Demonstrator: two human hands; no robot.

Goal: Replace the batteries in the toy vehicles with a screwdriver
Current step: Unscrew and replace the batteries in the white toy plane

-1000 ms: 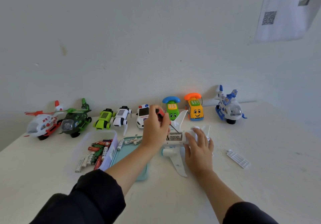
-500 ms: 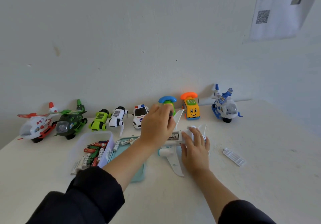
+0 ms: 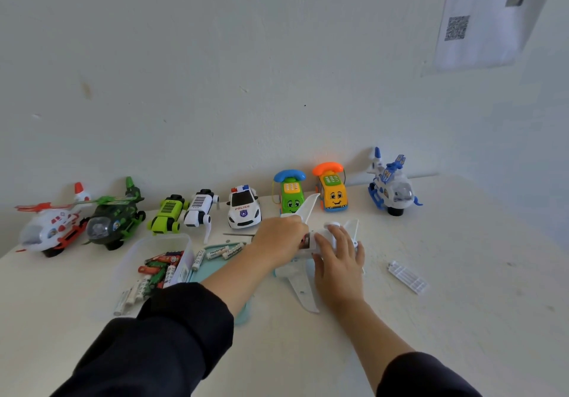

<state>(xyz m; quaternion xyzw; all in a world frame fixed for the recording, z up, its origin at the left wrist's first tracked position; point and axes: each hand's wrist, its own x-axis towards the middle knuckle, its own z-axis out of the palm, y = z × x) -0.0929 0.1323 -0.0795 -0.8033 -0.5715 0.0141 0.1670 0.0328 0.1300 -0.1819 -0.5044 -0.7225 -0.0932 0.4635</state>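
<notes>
A white toy plane (image 3: 303, 292) lies belly-up on the table in front of me. My right hand (image 3: 337, 261) presses down on its fuselage and holds it still. My left hand (image 3: 278, 239) is curled over the plane's open battery compartment, fingertips at a small red spot. A thin dark screwdriver shaft (image 3: 238, 234) sticks out to the left from under this hand; the handle is hidden. The plane's white ribbed battery cover (image 3: 408, 281) lies loose to the right. Loose white batteries (image 3: 224, 252) lie on a teal tray (image 3: 212, 273).
A clear box (image 3: 184, 242) of mixed batteries stands left of the tray. Along the wall stand two helicopters (image 3: 52, 227), a green car (image 3: 166, 213), a robot dog (image 3: 200, 208), a police car (image 3: 244, 210), two phone cars (image 3: 332, 191) and a blue-white helicopter (image 3: 392, 187).
My left hand has dropped from above the plane onto its battery compartment, and the screwdriver now points left and lies flat. My right hand has stayed on the plane.
</notes>
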